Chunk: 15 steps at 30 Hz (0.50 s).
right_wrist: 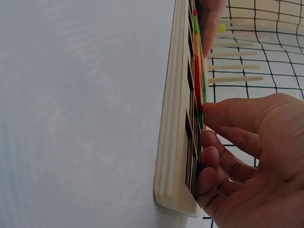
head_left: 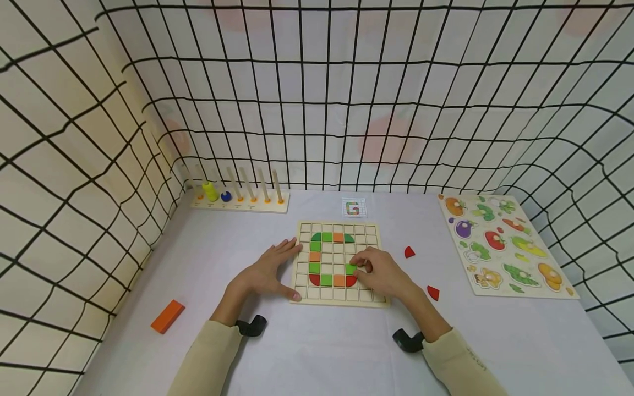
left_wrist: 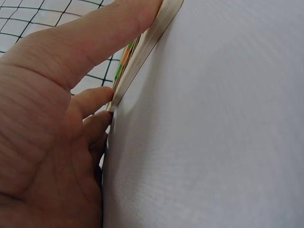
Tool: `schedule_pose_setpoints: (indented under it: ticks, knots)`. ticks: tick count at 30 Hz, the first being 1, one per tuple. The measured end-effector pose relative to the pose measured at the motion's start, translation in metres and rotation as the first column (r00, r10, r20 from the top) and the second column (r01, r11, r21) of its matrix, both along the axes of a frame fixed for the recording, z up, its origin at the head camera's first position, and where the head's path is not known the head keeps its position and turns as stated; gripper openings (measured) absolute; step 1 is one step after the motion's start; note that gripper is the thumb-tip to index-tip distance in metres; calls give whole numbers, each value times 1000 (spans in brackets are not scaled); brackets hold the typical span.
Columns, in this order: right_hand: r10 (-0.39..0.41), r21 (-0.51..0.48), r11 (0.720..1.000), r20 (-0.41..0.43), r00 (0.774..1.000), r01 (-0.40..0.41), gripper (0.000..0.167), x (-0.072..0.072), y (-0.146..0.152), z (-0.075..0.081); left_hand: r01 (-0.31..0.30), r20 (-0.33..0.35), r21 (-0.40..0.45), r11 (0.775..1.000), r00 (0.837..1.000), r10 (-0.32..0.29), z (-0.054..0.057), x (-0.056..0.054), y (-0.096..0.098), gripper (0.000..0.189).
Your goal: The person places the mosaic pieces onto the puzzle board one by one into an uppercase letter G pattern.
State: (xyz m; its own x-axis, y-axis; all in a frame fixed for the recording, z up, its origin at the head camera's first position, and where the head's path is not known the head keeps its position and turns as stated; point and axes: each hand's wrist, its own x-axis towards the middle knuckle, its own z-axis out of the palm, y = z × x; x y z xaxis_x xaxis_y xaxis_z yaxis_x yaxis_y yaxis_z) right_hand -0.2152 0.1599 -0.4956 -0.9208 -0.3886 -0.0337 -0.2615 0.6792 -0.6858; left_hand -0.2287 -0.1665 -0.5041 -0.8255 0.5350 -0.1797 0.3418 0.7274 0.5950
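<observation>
A wooden grid board (head_left: 366, 297) lies on the table, with green, orange and red tiles set in a ring of cells. My left hand (head_left: 269, 269) rests spread along its left edge, the thumb on the near left corner and the fingertips at the upper left side. On the ring's right side, my right hand (head_left: 378, 270) pinches a green square tile (head_left: 350, 269) between thumb and forefinger, just above a red rounded tile (head_left: 350, 281). In the right wrist view the thumb tip is right at the green piece (right_wrist: 201, 118), the other fingers curled over the board.
Right of the board lie two red quarter-round tiles (head_left: 409, 252) (head_left: 433, 292). Behind it is a small pattern card (head_left: 354, 208). A peg stand (head_left: 257, 204) is at back left, an orange block (head_left: 167, 317) at left, a vegetable puzzle board (head_left: 510, 247) at right. Black netting surrounds the table.
</observation>
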Motion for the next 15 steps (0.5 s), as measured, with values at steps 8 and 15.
schedule_pose_setpoints:
  ticks: [8,15]
  knots:
    - [0,-27,1000,-2,1000,0,22,-1,6,2,5,-6,7,1000,1000,-4,-2,-1,0,124]
    - [-72,-22,997,-15,997,71,25,-7,27,12,3,-7,1,1000,1000,-3,-2,-1,-1,125]
